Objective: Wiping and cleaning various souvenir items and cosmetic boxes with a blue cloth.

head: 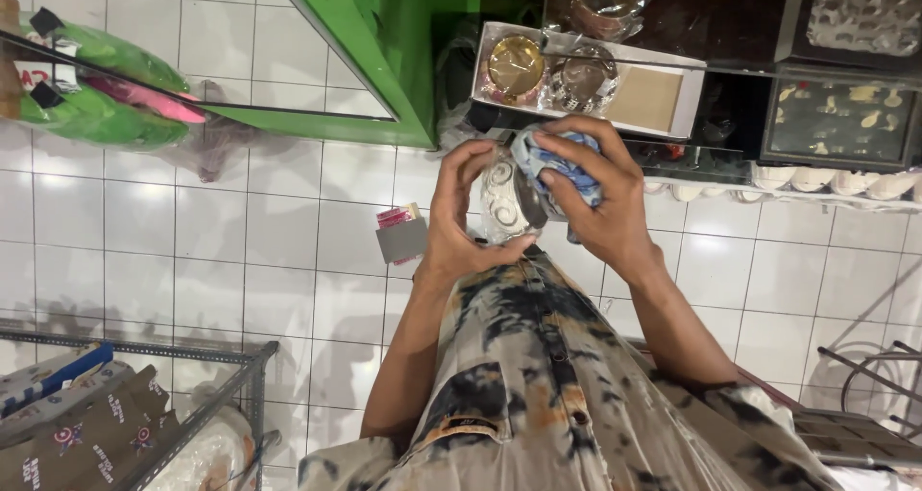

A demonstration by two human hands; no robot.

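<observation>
Hands over white floor tiles [240,241]: left hand [461,217] cups a clear patterned glass [501,203]; right hand [595,198] clenches a blue-white cloth [557,164] against its rim.

Blue-white cloth [562,164], clear swirl-patt. jar [501,203], green frame [384,59]

A shallow white cardboard box [588,80] sits open on the dark shelf at top centre, its tan insert showing beside wrapped bowls; a small grey packet [401,238] with a pink-and-red top edge lies on the white floor tiles; brown printed packages [82,433] with star emblems fill the wire rack at lower left.
</observation>
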